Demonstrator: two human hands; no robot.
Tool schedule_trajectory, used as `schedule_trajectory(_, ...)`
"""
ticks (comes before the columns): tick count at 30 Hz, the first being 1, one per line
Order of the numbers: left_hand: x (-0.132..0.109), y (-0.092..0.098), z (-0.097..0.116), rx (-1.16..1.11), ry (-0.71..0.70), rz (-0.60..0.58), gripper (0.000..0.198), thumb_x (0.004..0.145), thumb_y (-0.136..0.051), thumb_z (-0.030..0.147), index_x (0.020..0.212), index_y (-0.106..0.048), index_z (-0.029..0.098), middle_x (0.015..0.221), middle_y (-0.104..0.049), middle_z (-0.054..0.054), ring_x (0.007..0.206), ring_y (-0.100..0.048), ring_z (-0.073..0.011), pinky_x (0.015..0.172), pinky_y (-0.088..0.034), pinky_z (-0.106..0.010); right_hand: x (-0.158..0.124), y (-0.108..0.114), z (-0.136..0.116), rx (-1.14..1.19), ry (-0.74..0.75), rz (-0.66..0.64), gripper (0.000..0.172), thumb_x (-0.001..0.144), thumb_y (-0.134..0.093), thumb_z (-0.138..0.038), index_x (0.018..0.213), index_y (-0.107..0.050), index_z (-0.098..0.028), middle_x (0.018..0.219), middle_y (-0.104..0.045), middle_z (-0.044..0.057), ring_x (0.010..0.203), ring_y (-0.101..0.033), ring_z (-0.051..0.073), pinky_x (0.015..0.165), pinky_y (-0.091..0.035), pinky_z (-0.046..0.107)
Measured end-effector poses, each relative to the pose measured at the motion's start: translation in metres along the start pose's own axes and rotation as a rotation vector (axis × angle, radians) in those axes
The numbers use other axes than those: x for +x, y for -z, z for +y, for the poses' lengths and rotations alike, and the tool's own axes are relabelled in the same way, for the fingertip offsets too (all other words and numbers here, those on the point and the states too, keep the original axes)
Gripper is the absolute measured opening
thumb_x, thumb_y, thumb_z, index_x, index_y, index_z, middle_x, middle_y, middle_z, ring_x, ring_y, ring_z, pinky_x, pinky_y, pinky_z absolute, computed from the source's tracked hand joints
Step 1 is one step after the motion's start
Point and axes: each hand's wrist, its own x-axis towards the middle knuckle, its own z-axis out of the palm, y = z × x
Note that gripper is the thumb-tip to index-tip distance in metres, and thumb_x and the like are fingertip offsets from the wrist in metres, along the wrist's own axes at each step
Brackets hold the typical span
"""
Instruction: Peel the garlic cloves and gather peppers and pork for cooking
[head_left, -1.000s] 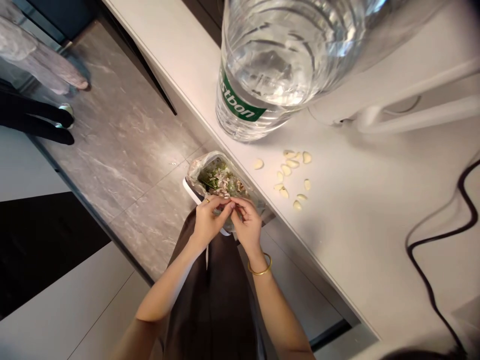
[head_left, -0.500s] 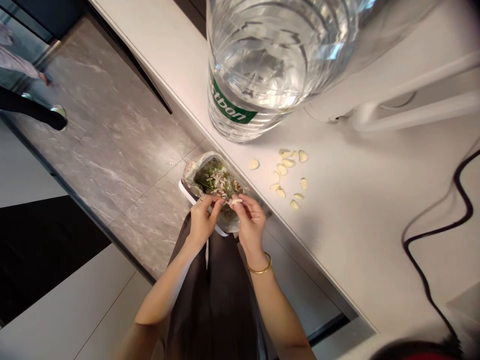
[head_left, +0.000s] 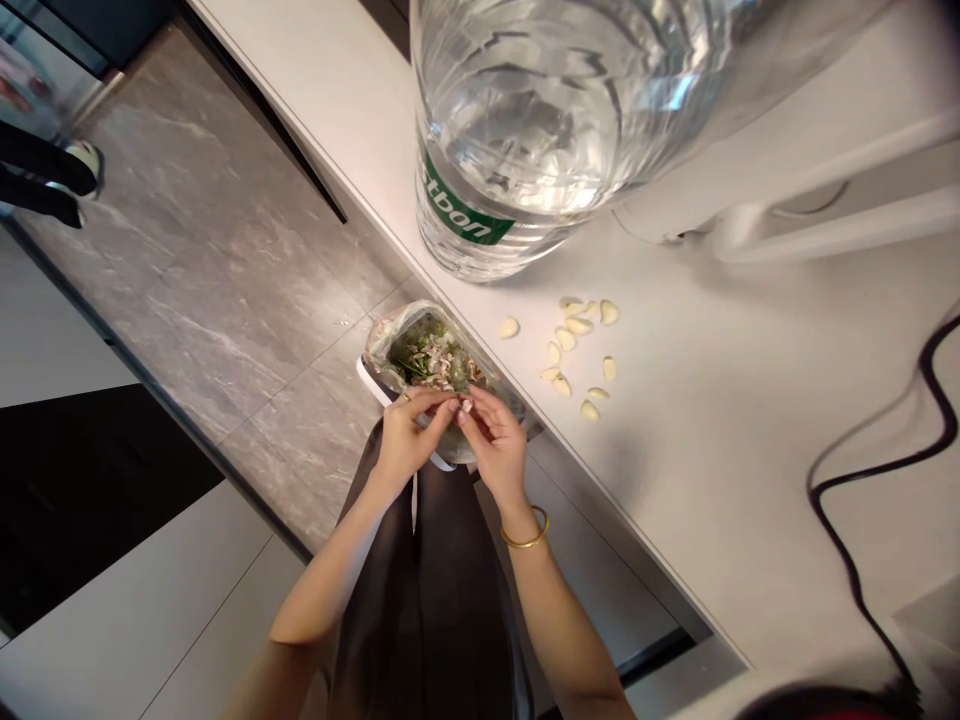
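Observation:
My left hand and my right hand meet fingertip to fingertip above a lined trash bin. Between them is a small pale garlic clove, mostly covered by my fingers. The right thumb and fingers pinch the clove; the left thumb and forefinger are closed against its other end. Inside the bin lie greens and papery peelings. Several peeled garlic cloves are scattered on the white counter, to the right of my hands.
A large clear water bottle stands on the counter beyond the cloves. A black cable runs along the counter's right side. The counter edge slants past my right arm. Another person's legs show at the far left, on the tiled floor.
My fingertips have drawn closer together, and the clove is turned and more hidden between them. At the far left, the other person's legs have shifted.

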Motion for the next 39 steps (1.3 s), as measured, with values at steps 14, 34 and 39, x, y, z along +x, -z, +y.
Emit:
schedule_trajectory(14, -0.007, -0.001, 0.007, -0.066, 0.085, -0.096, 0.012, 0.084, -0.063, 0.018, 0.09, -0.073, 0.018, 0.087, -0.074, -0.003, 0.079, -0.069, -0.0145, 0.073, -0.054, -0.024, -0.004, 0.009, -0.003, -0.46, 0.461, -0.042, 0.027, 0.089, -0.06, -0.008, 0.107, -0.07, -0.026, 0.115, -0.073, 0.006, 0.109, -0.069, 0.017, 0.099, -0.058, 0.036)
schedule_trajectory(34, -0.02, -0.009, 0.012, 0.087, 0.014, 0.037, 0.013, 0.087, -0.059, 0.02, 0.09, -0.072, 0.019, 0.084, -0.076, -0.003, 0.077, -0.07, -0.0153, 0.076, -0.056, -0.027, -0.011, 0.009, 0.002, -0.064, 0.171, -0.003, 0.011, 0.084, -0.071, -0.022, 0.095, -0.068, -0.023, 0.111, -0.074, 0.007, 0.101, -0.072, 0.018, 0.085, -0.063, 0.031)
schedule_trajectory(39, -0.018, -0.009, 0.014, 0.019, -0.02, -0.025, 0.012, 0.087, -0.065, 0.024, 0.094, -0.073, 0.019, 0.093, -0.076, -0.006, 0.088, -0.07, -0.018, 0.083, -0.056, -0.031, -0.011, 0.012, 0.003, -0.155, 0.231, -0.011, 0.011, 0.086, -0.068, -0.021, 0.097, -0.069, -0.023, 0.112, -0.072, 0.007, 0.104, -0.071, 0.017, 0.09, -0.062, 0.031)
